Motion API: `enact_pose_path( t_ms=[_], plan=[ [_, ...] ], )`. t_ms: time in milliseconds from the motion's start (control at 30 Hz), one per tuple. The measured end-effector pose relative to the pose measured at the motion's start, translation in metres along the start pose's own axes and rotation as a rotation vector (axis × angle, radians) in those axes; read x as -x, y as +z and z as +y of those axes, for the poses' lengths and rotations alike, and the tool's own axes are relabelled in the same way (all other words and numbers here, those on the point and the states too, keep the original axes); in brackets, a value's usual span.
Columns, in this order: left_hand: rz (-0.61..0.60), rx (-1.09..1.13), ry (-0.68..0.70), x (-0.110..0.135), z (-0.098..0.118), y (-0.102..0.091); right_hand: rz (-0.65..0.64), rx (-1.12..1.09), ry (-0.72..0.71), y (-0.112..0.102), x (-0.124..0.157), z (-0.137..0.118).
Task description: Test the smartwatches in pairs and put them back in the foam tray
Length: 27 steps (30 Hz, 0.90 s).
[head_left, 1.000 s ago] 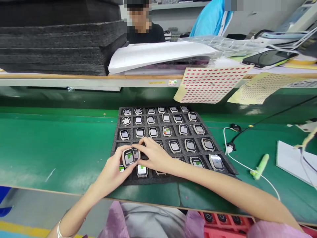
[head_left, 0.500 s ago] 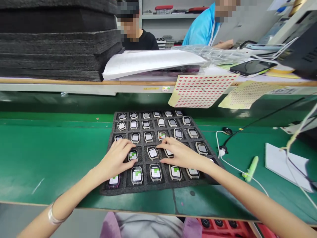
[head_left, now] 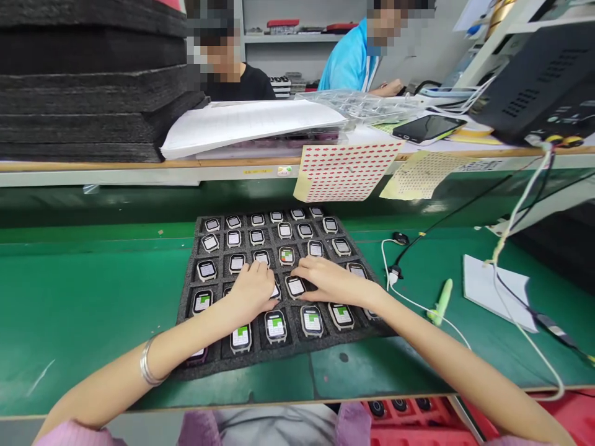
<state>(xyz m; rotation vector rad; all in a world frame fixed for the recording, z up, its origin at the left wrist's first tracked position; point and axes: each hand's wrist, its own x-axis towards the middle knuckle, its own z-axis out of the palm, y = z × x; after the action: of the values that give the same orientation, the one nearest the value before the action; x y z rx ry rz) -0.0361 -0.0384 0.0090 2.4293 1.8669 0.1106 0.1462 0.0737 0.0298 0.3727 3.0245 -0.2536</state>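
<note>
A black foam tray (head_left: 211, 367) on the bench holds several smartwatches without straps, face up in separate cells. My left hand (head_left: 253, 286) reaches into the second row from the front. Its fingers and thumb close on a smartwatch (head_left: 276, 291), mostly hidden behind them. In the neighbouring cell to the right, my right hand (head_left: 325, 280) has its fingers at the top and its thumb at the bottom edge of another smartwatch (head_left: 295, 287), whose lit white screen faces up. Front-row watches, such as one smartwatch (head_left: 312, 321), show green and white screens.
Black foam trays (head_left: 93, 93) are stacked on the shelf beside papers (head_left: 251, 124) and a phone (head_left: 427, 129). Arrow-sticker sheets (head_left: 348, 173) hang from its edge. Cables (head_left: 432, 305), a green tool (head_left: 441, 300) and white paper (head_left: 499, 291) lie right. Two people sit beyond.
My left hand has moved one cell to the right, from the green-screen watch to its neighbour. My right hand has shifted right onto the adjoining watch. The view has turned slightly right.
</note>
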Motion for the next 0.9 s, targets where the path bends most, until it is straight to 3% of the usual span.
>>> enact_pose_path(
  t_ms=[267, 400, 467, 567, 633, 767, 900],
  plan=[
    [-0.03, 0.173, 0.052, 0.03, -0.005, 0.0, 0.023, -0.036, -0.045, 0.011, 0.004, -0.036],
    [-0.029, 0.329, 0.031, 0.04, -0.017, -0.008, 0.069, -0.338, 0.057, 0.011, 0.008, -0.037],
    [-0.021, 0.552, 0.012, 0.04, -0.024, -0.014, 0.098, -0.634, 0.124, 0.008, 0.009, -0.034],
    [-0.009, 1.185, -0.057, 0.036, -0.029, -0.021, 0.138, -1.182, 0.189, 0.002, 0.009, -0.033],
    [0.041, 1.535, -0.109, 0.034, -0.027, -0.025, 0.201, -1.435, 0.199, -0.003, 0.008, -0.037],
    [0.099, 1.833, -0.215, 0.035, -0.015, -0.033, 0.399, -1.618, 0.239, -0.005, 0.006, -0.051],
    [0.075, 1.958, -0.316, 0.043, -0.004, -0.039, 0.399, -1.688, 0.241, 0.0, 0.01, -0.067]
  ],
)
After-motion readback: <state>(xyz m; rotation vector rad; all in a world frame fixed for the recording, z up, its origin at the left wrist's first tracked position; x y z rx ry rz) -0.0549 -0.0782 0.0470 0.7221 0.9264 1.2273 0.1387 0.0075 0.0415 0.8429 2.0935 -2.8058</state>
